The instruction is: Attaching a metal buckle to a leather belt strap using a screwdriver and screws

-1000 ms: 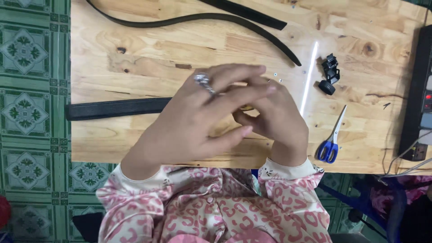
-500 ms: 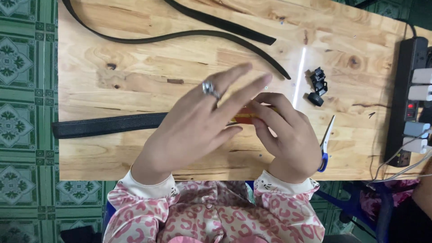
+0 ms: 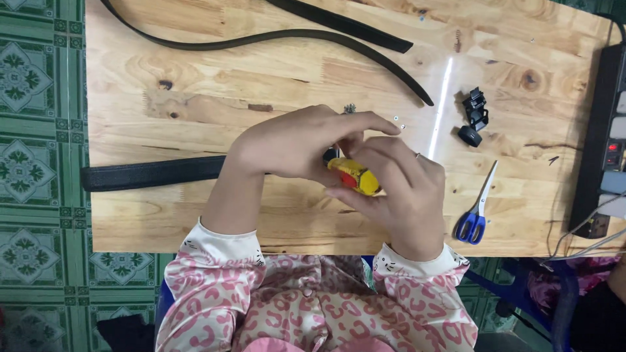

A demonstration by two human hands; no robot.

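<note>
Right hand [image 3: 398, 195] curled round yellow-handled tool w/ red patch [image 3: 354, 177], gripped over mid-table. Left hand [image 3: 300, 143] bent over tool's dark tip, fingers narrow, pinching there; what's under them hidden. Black strap [image 3: 153, 173] runs out from beneath left hand to wooden table [image 3: 195, 85] edge. Blue-handled scissors [image 3: 476, 208] & black buckle parts [image 3: 473, 117] near, to right.

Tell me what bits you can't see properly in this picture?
- Screwdriver, head view: only its yellow handle shows; the left hand and right hand cover its tip and whatever it touches.
- Black belt: its right end vanishes under the left hand.
- Power strip: cut off by the right edge.
- Tiny screws on the table: too small to tell their kind.
- Curved strap: cut off by the top edge.
</note>
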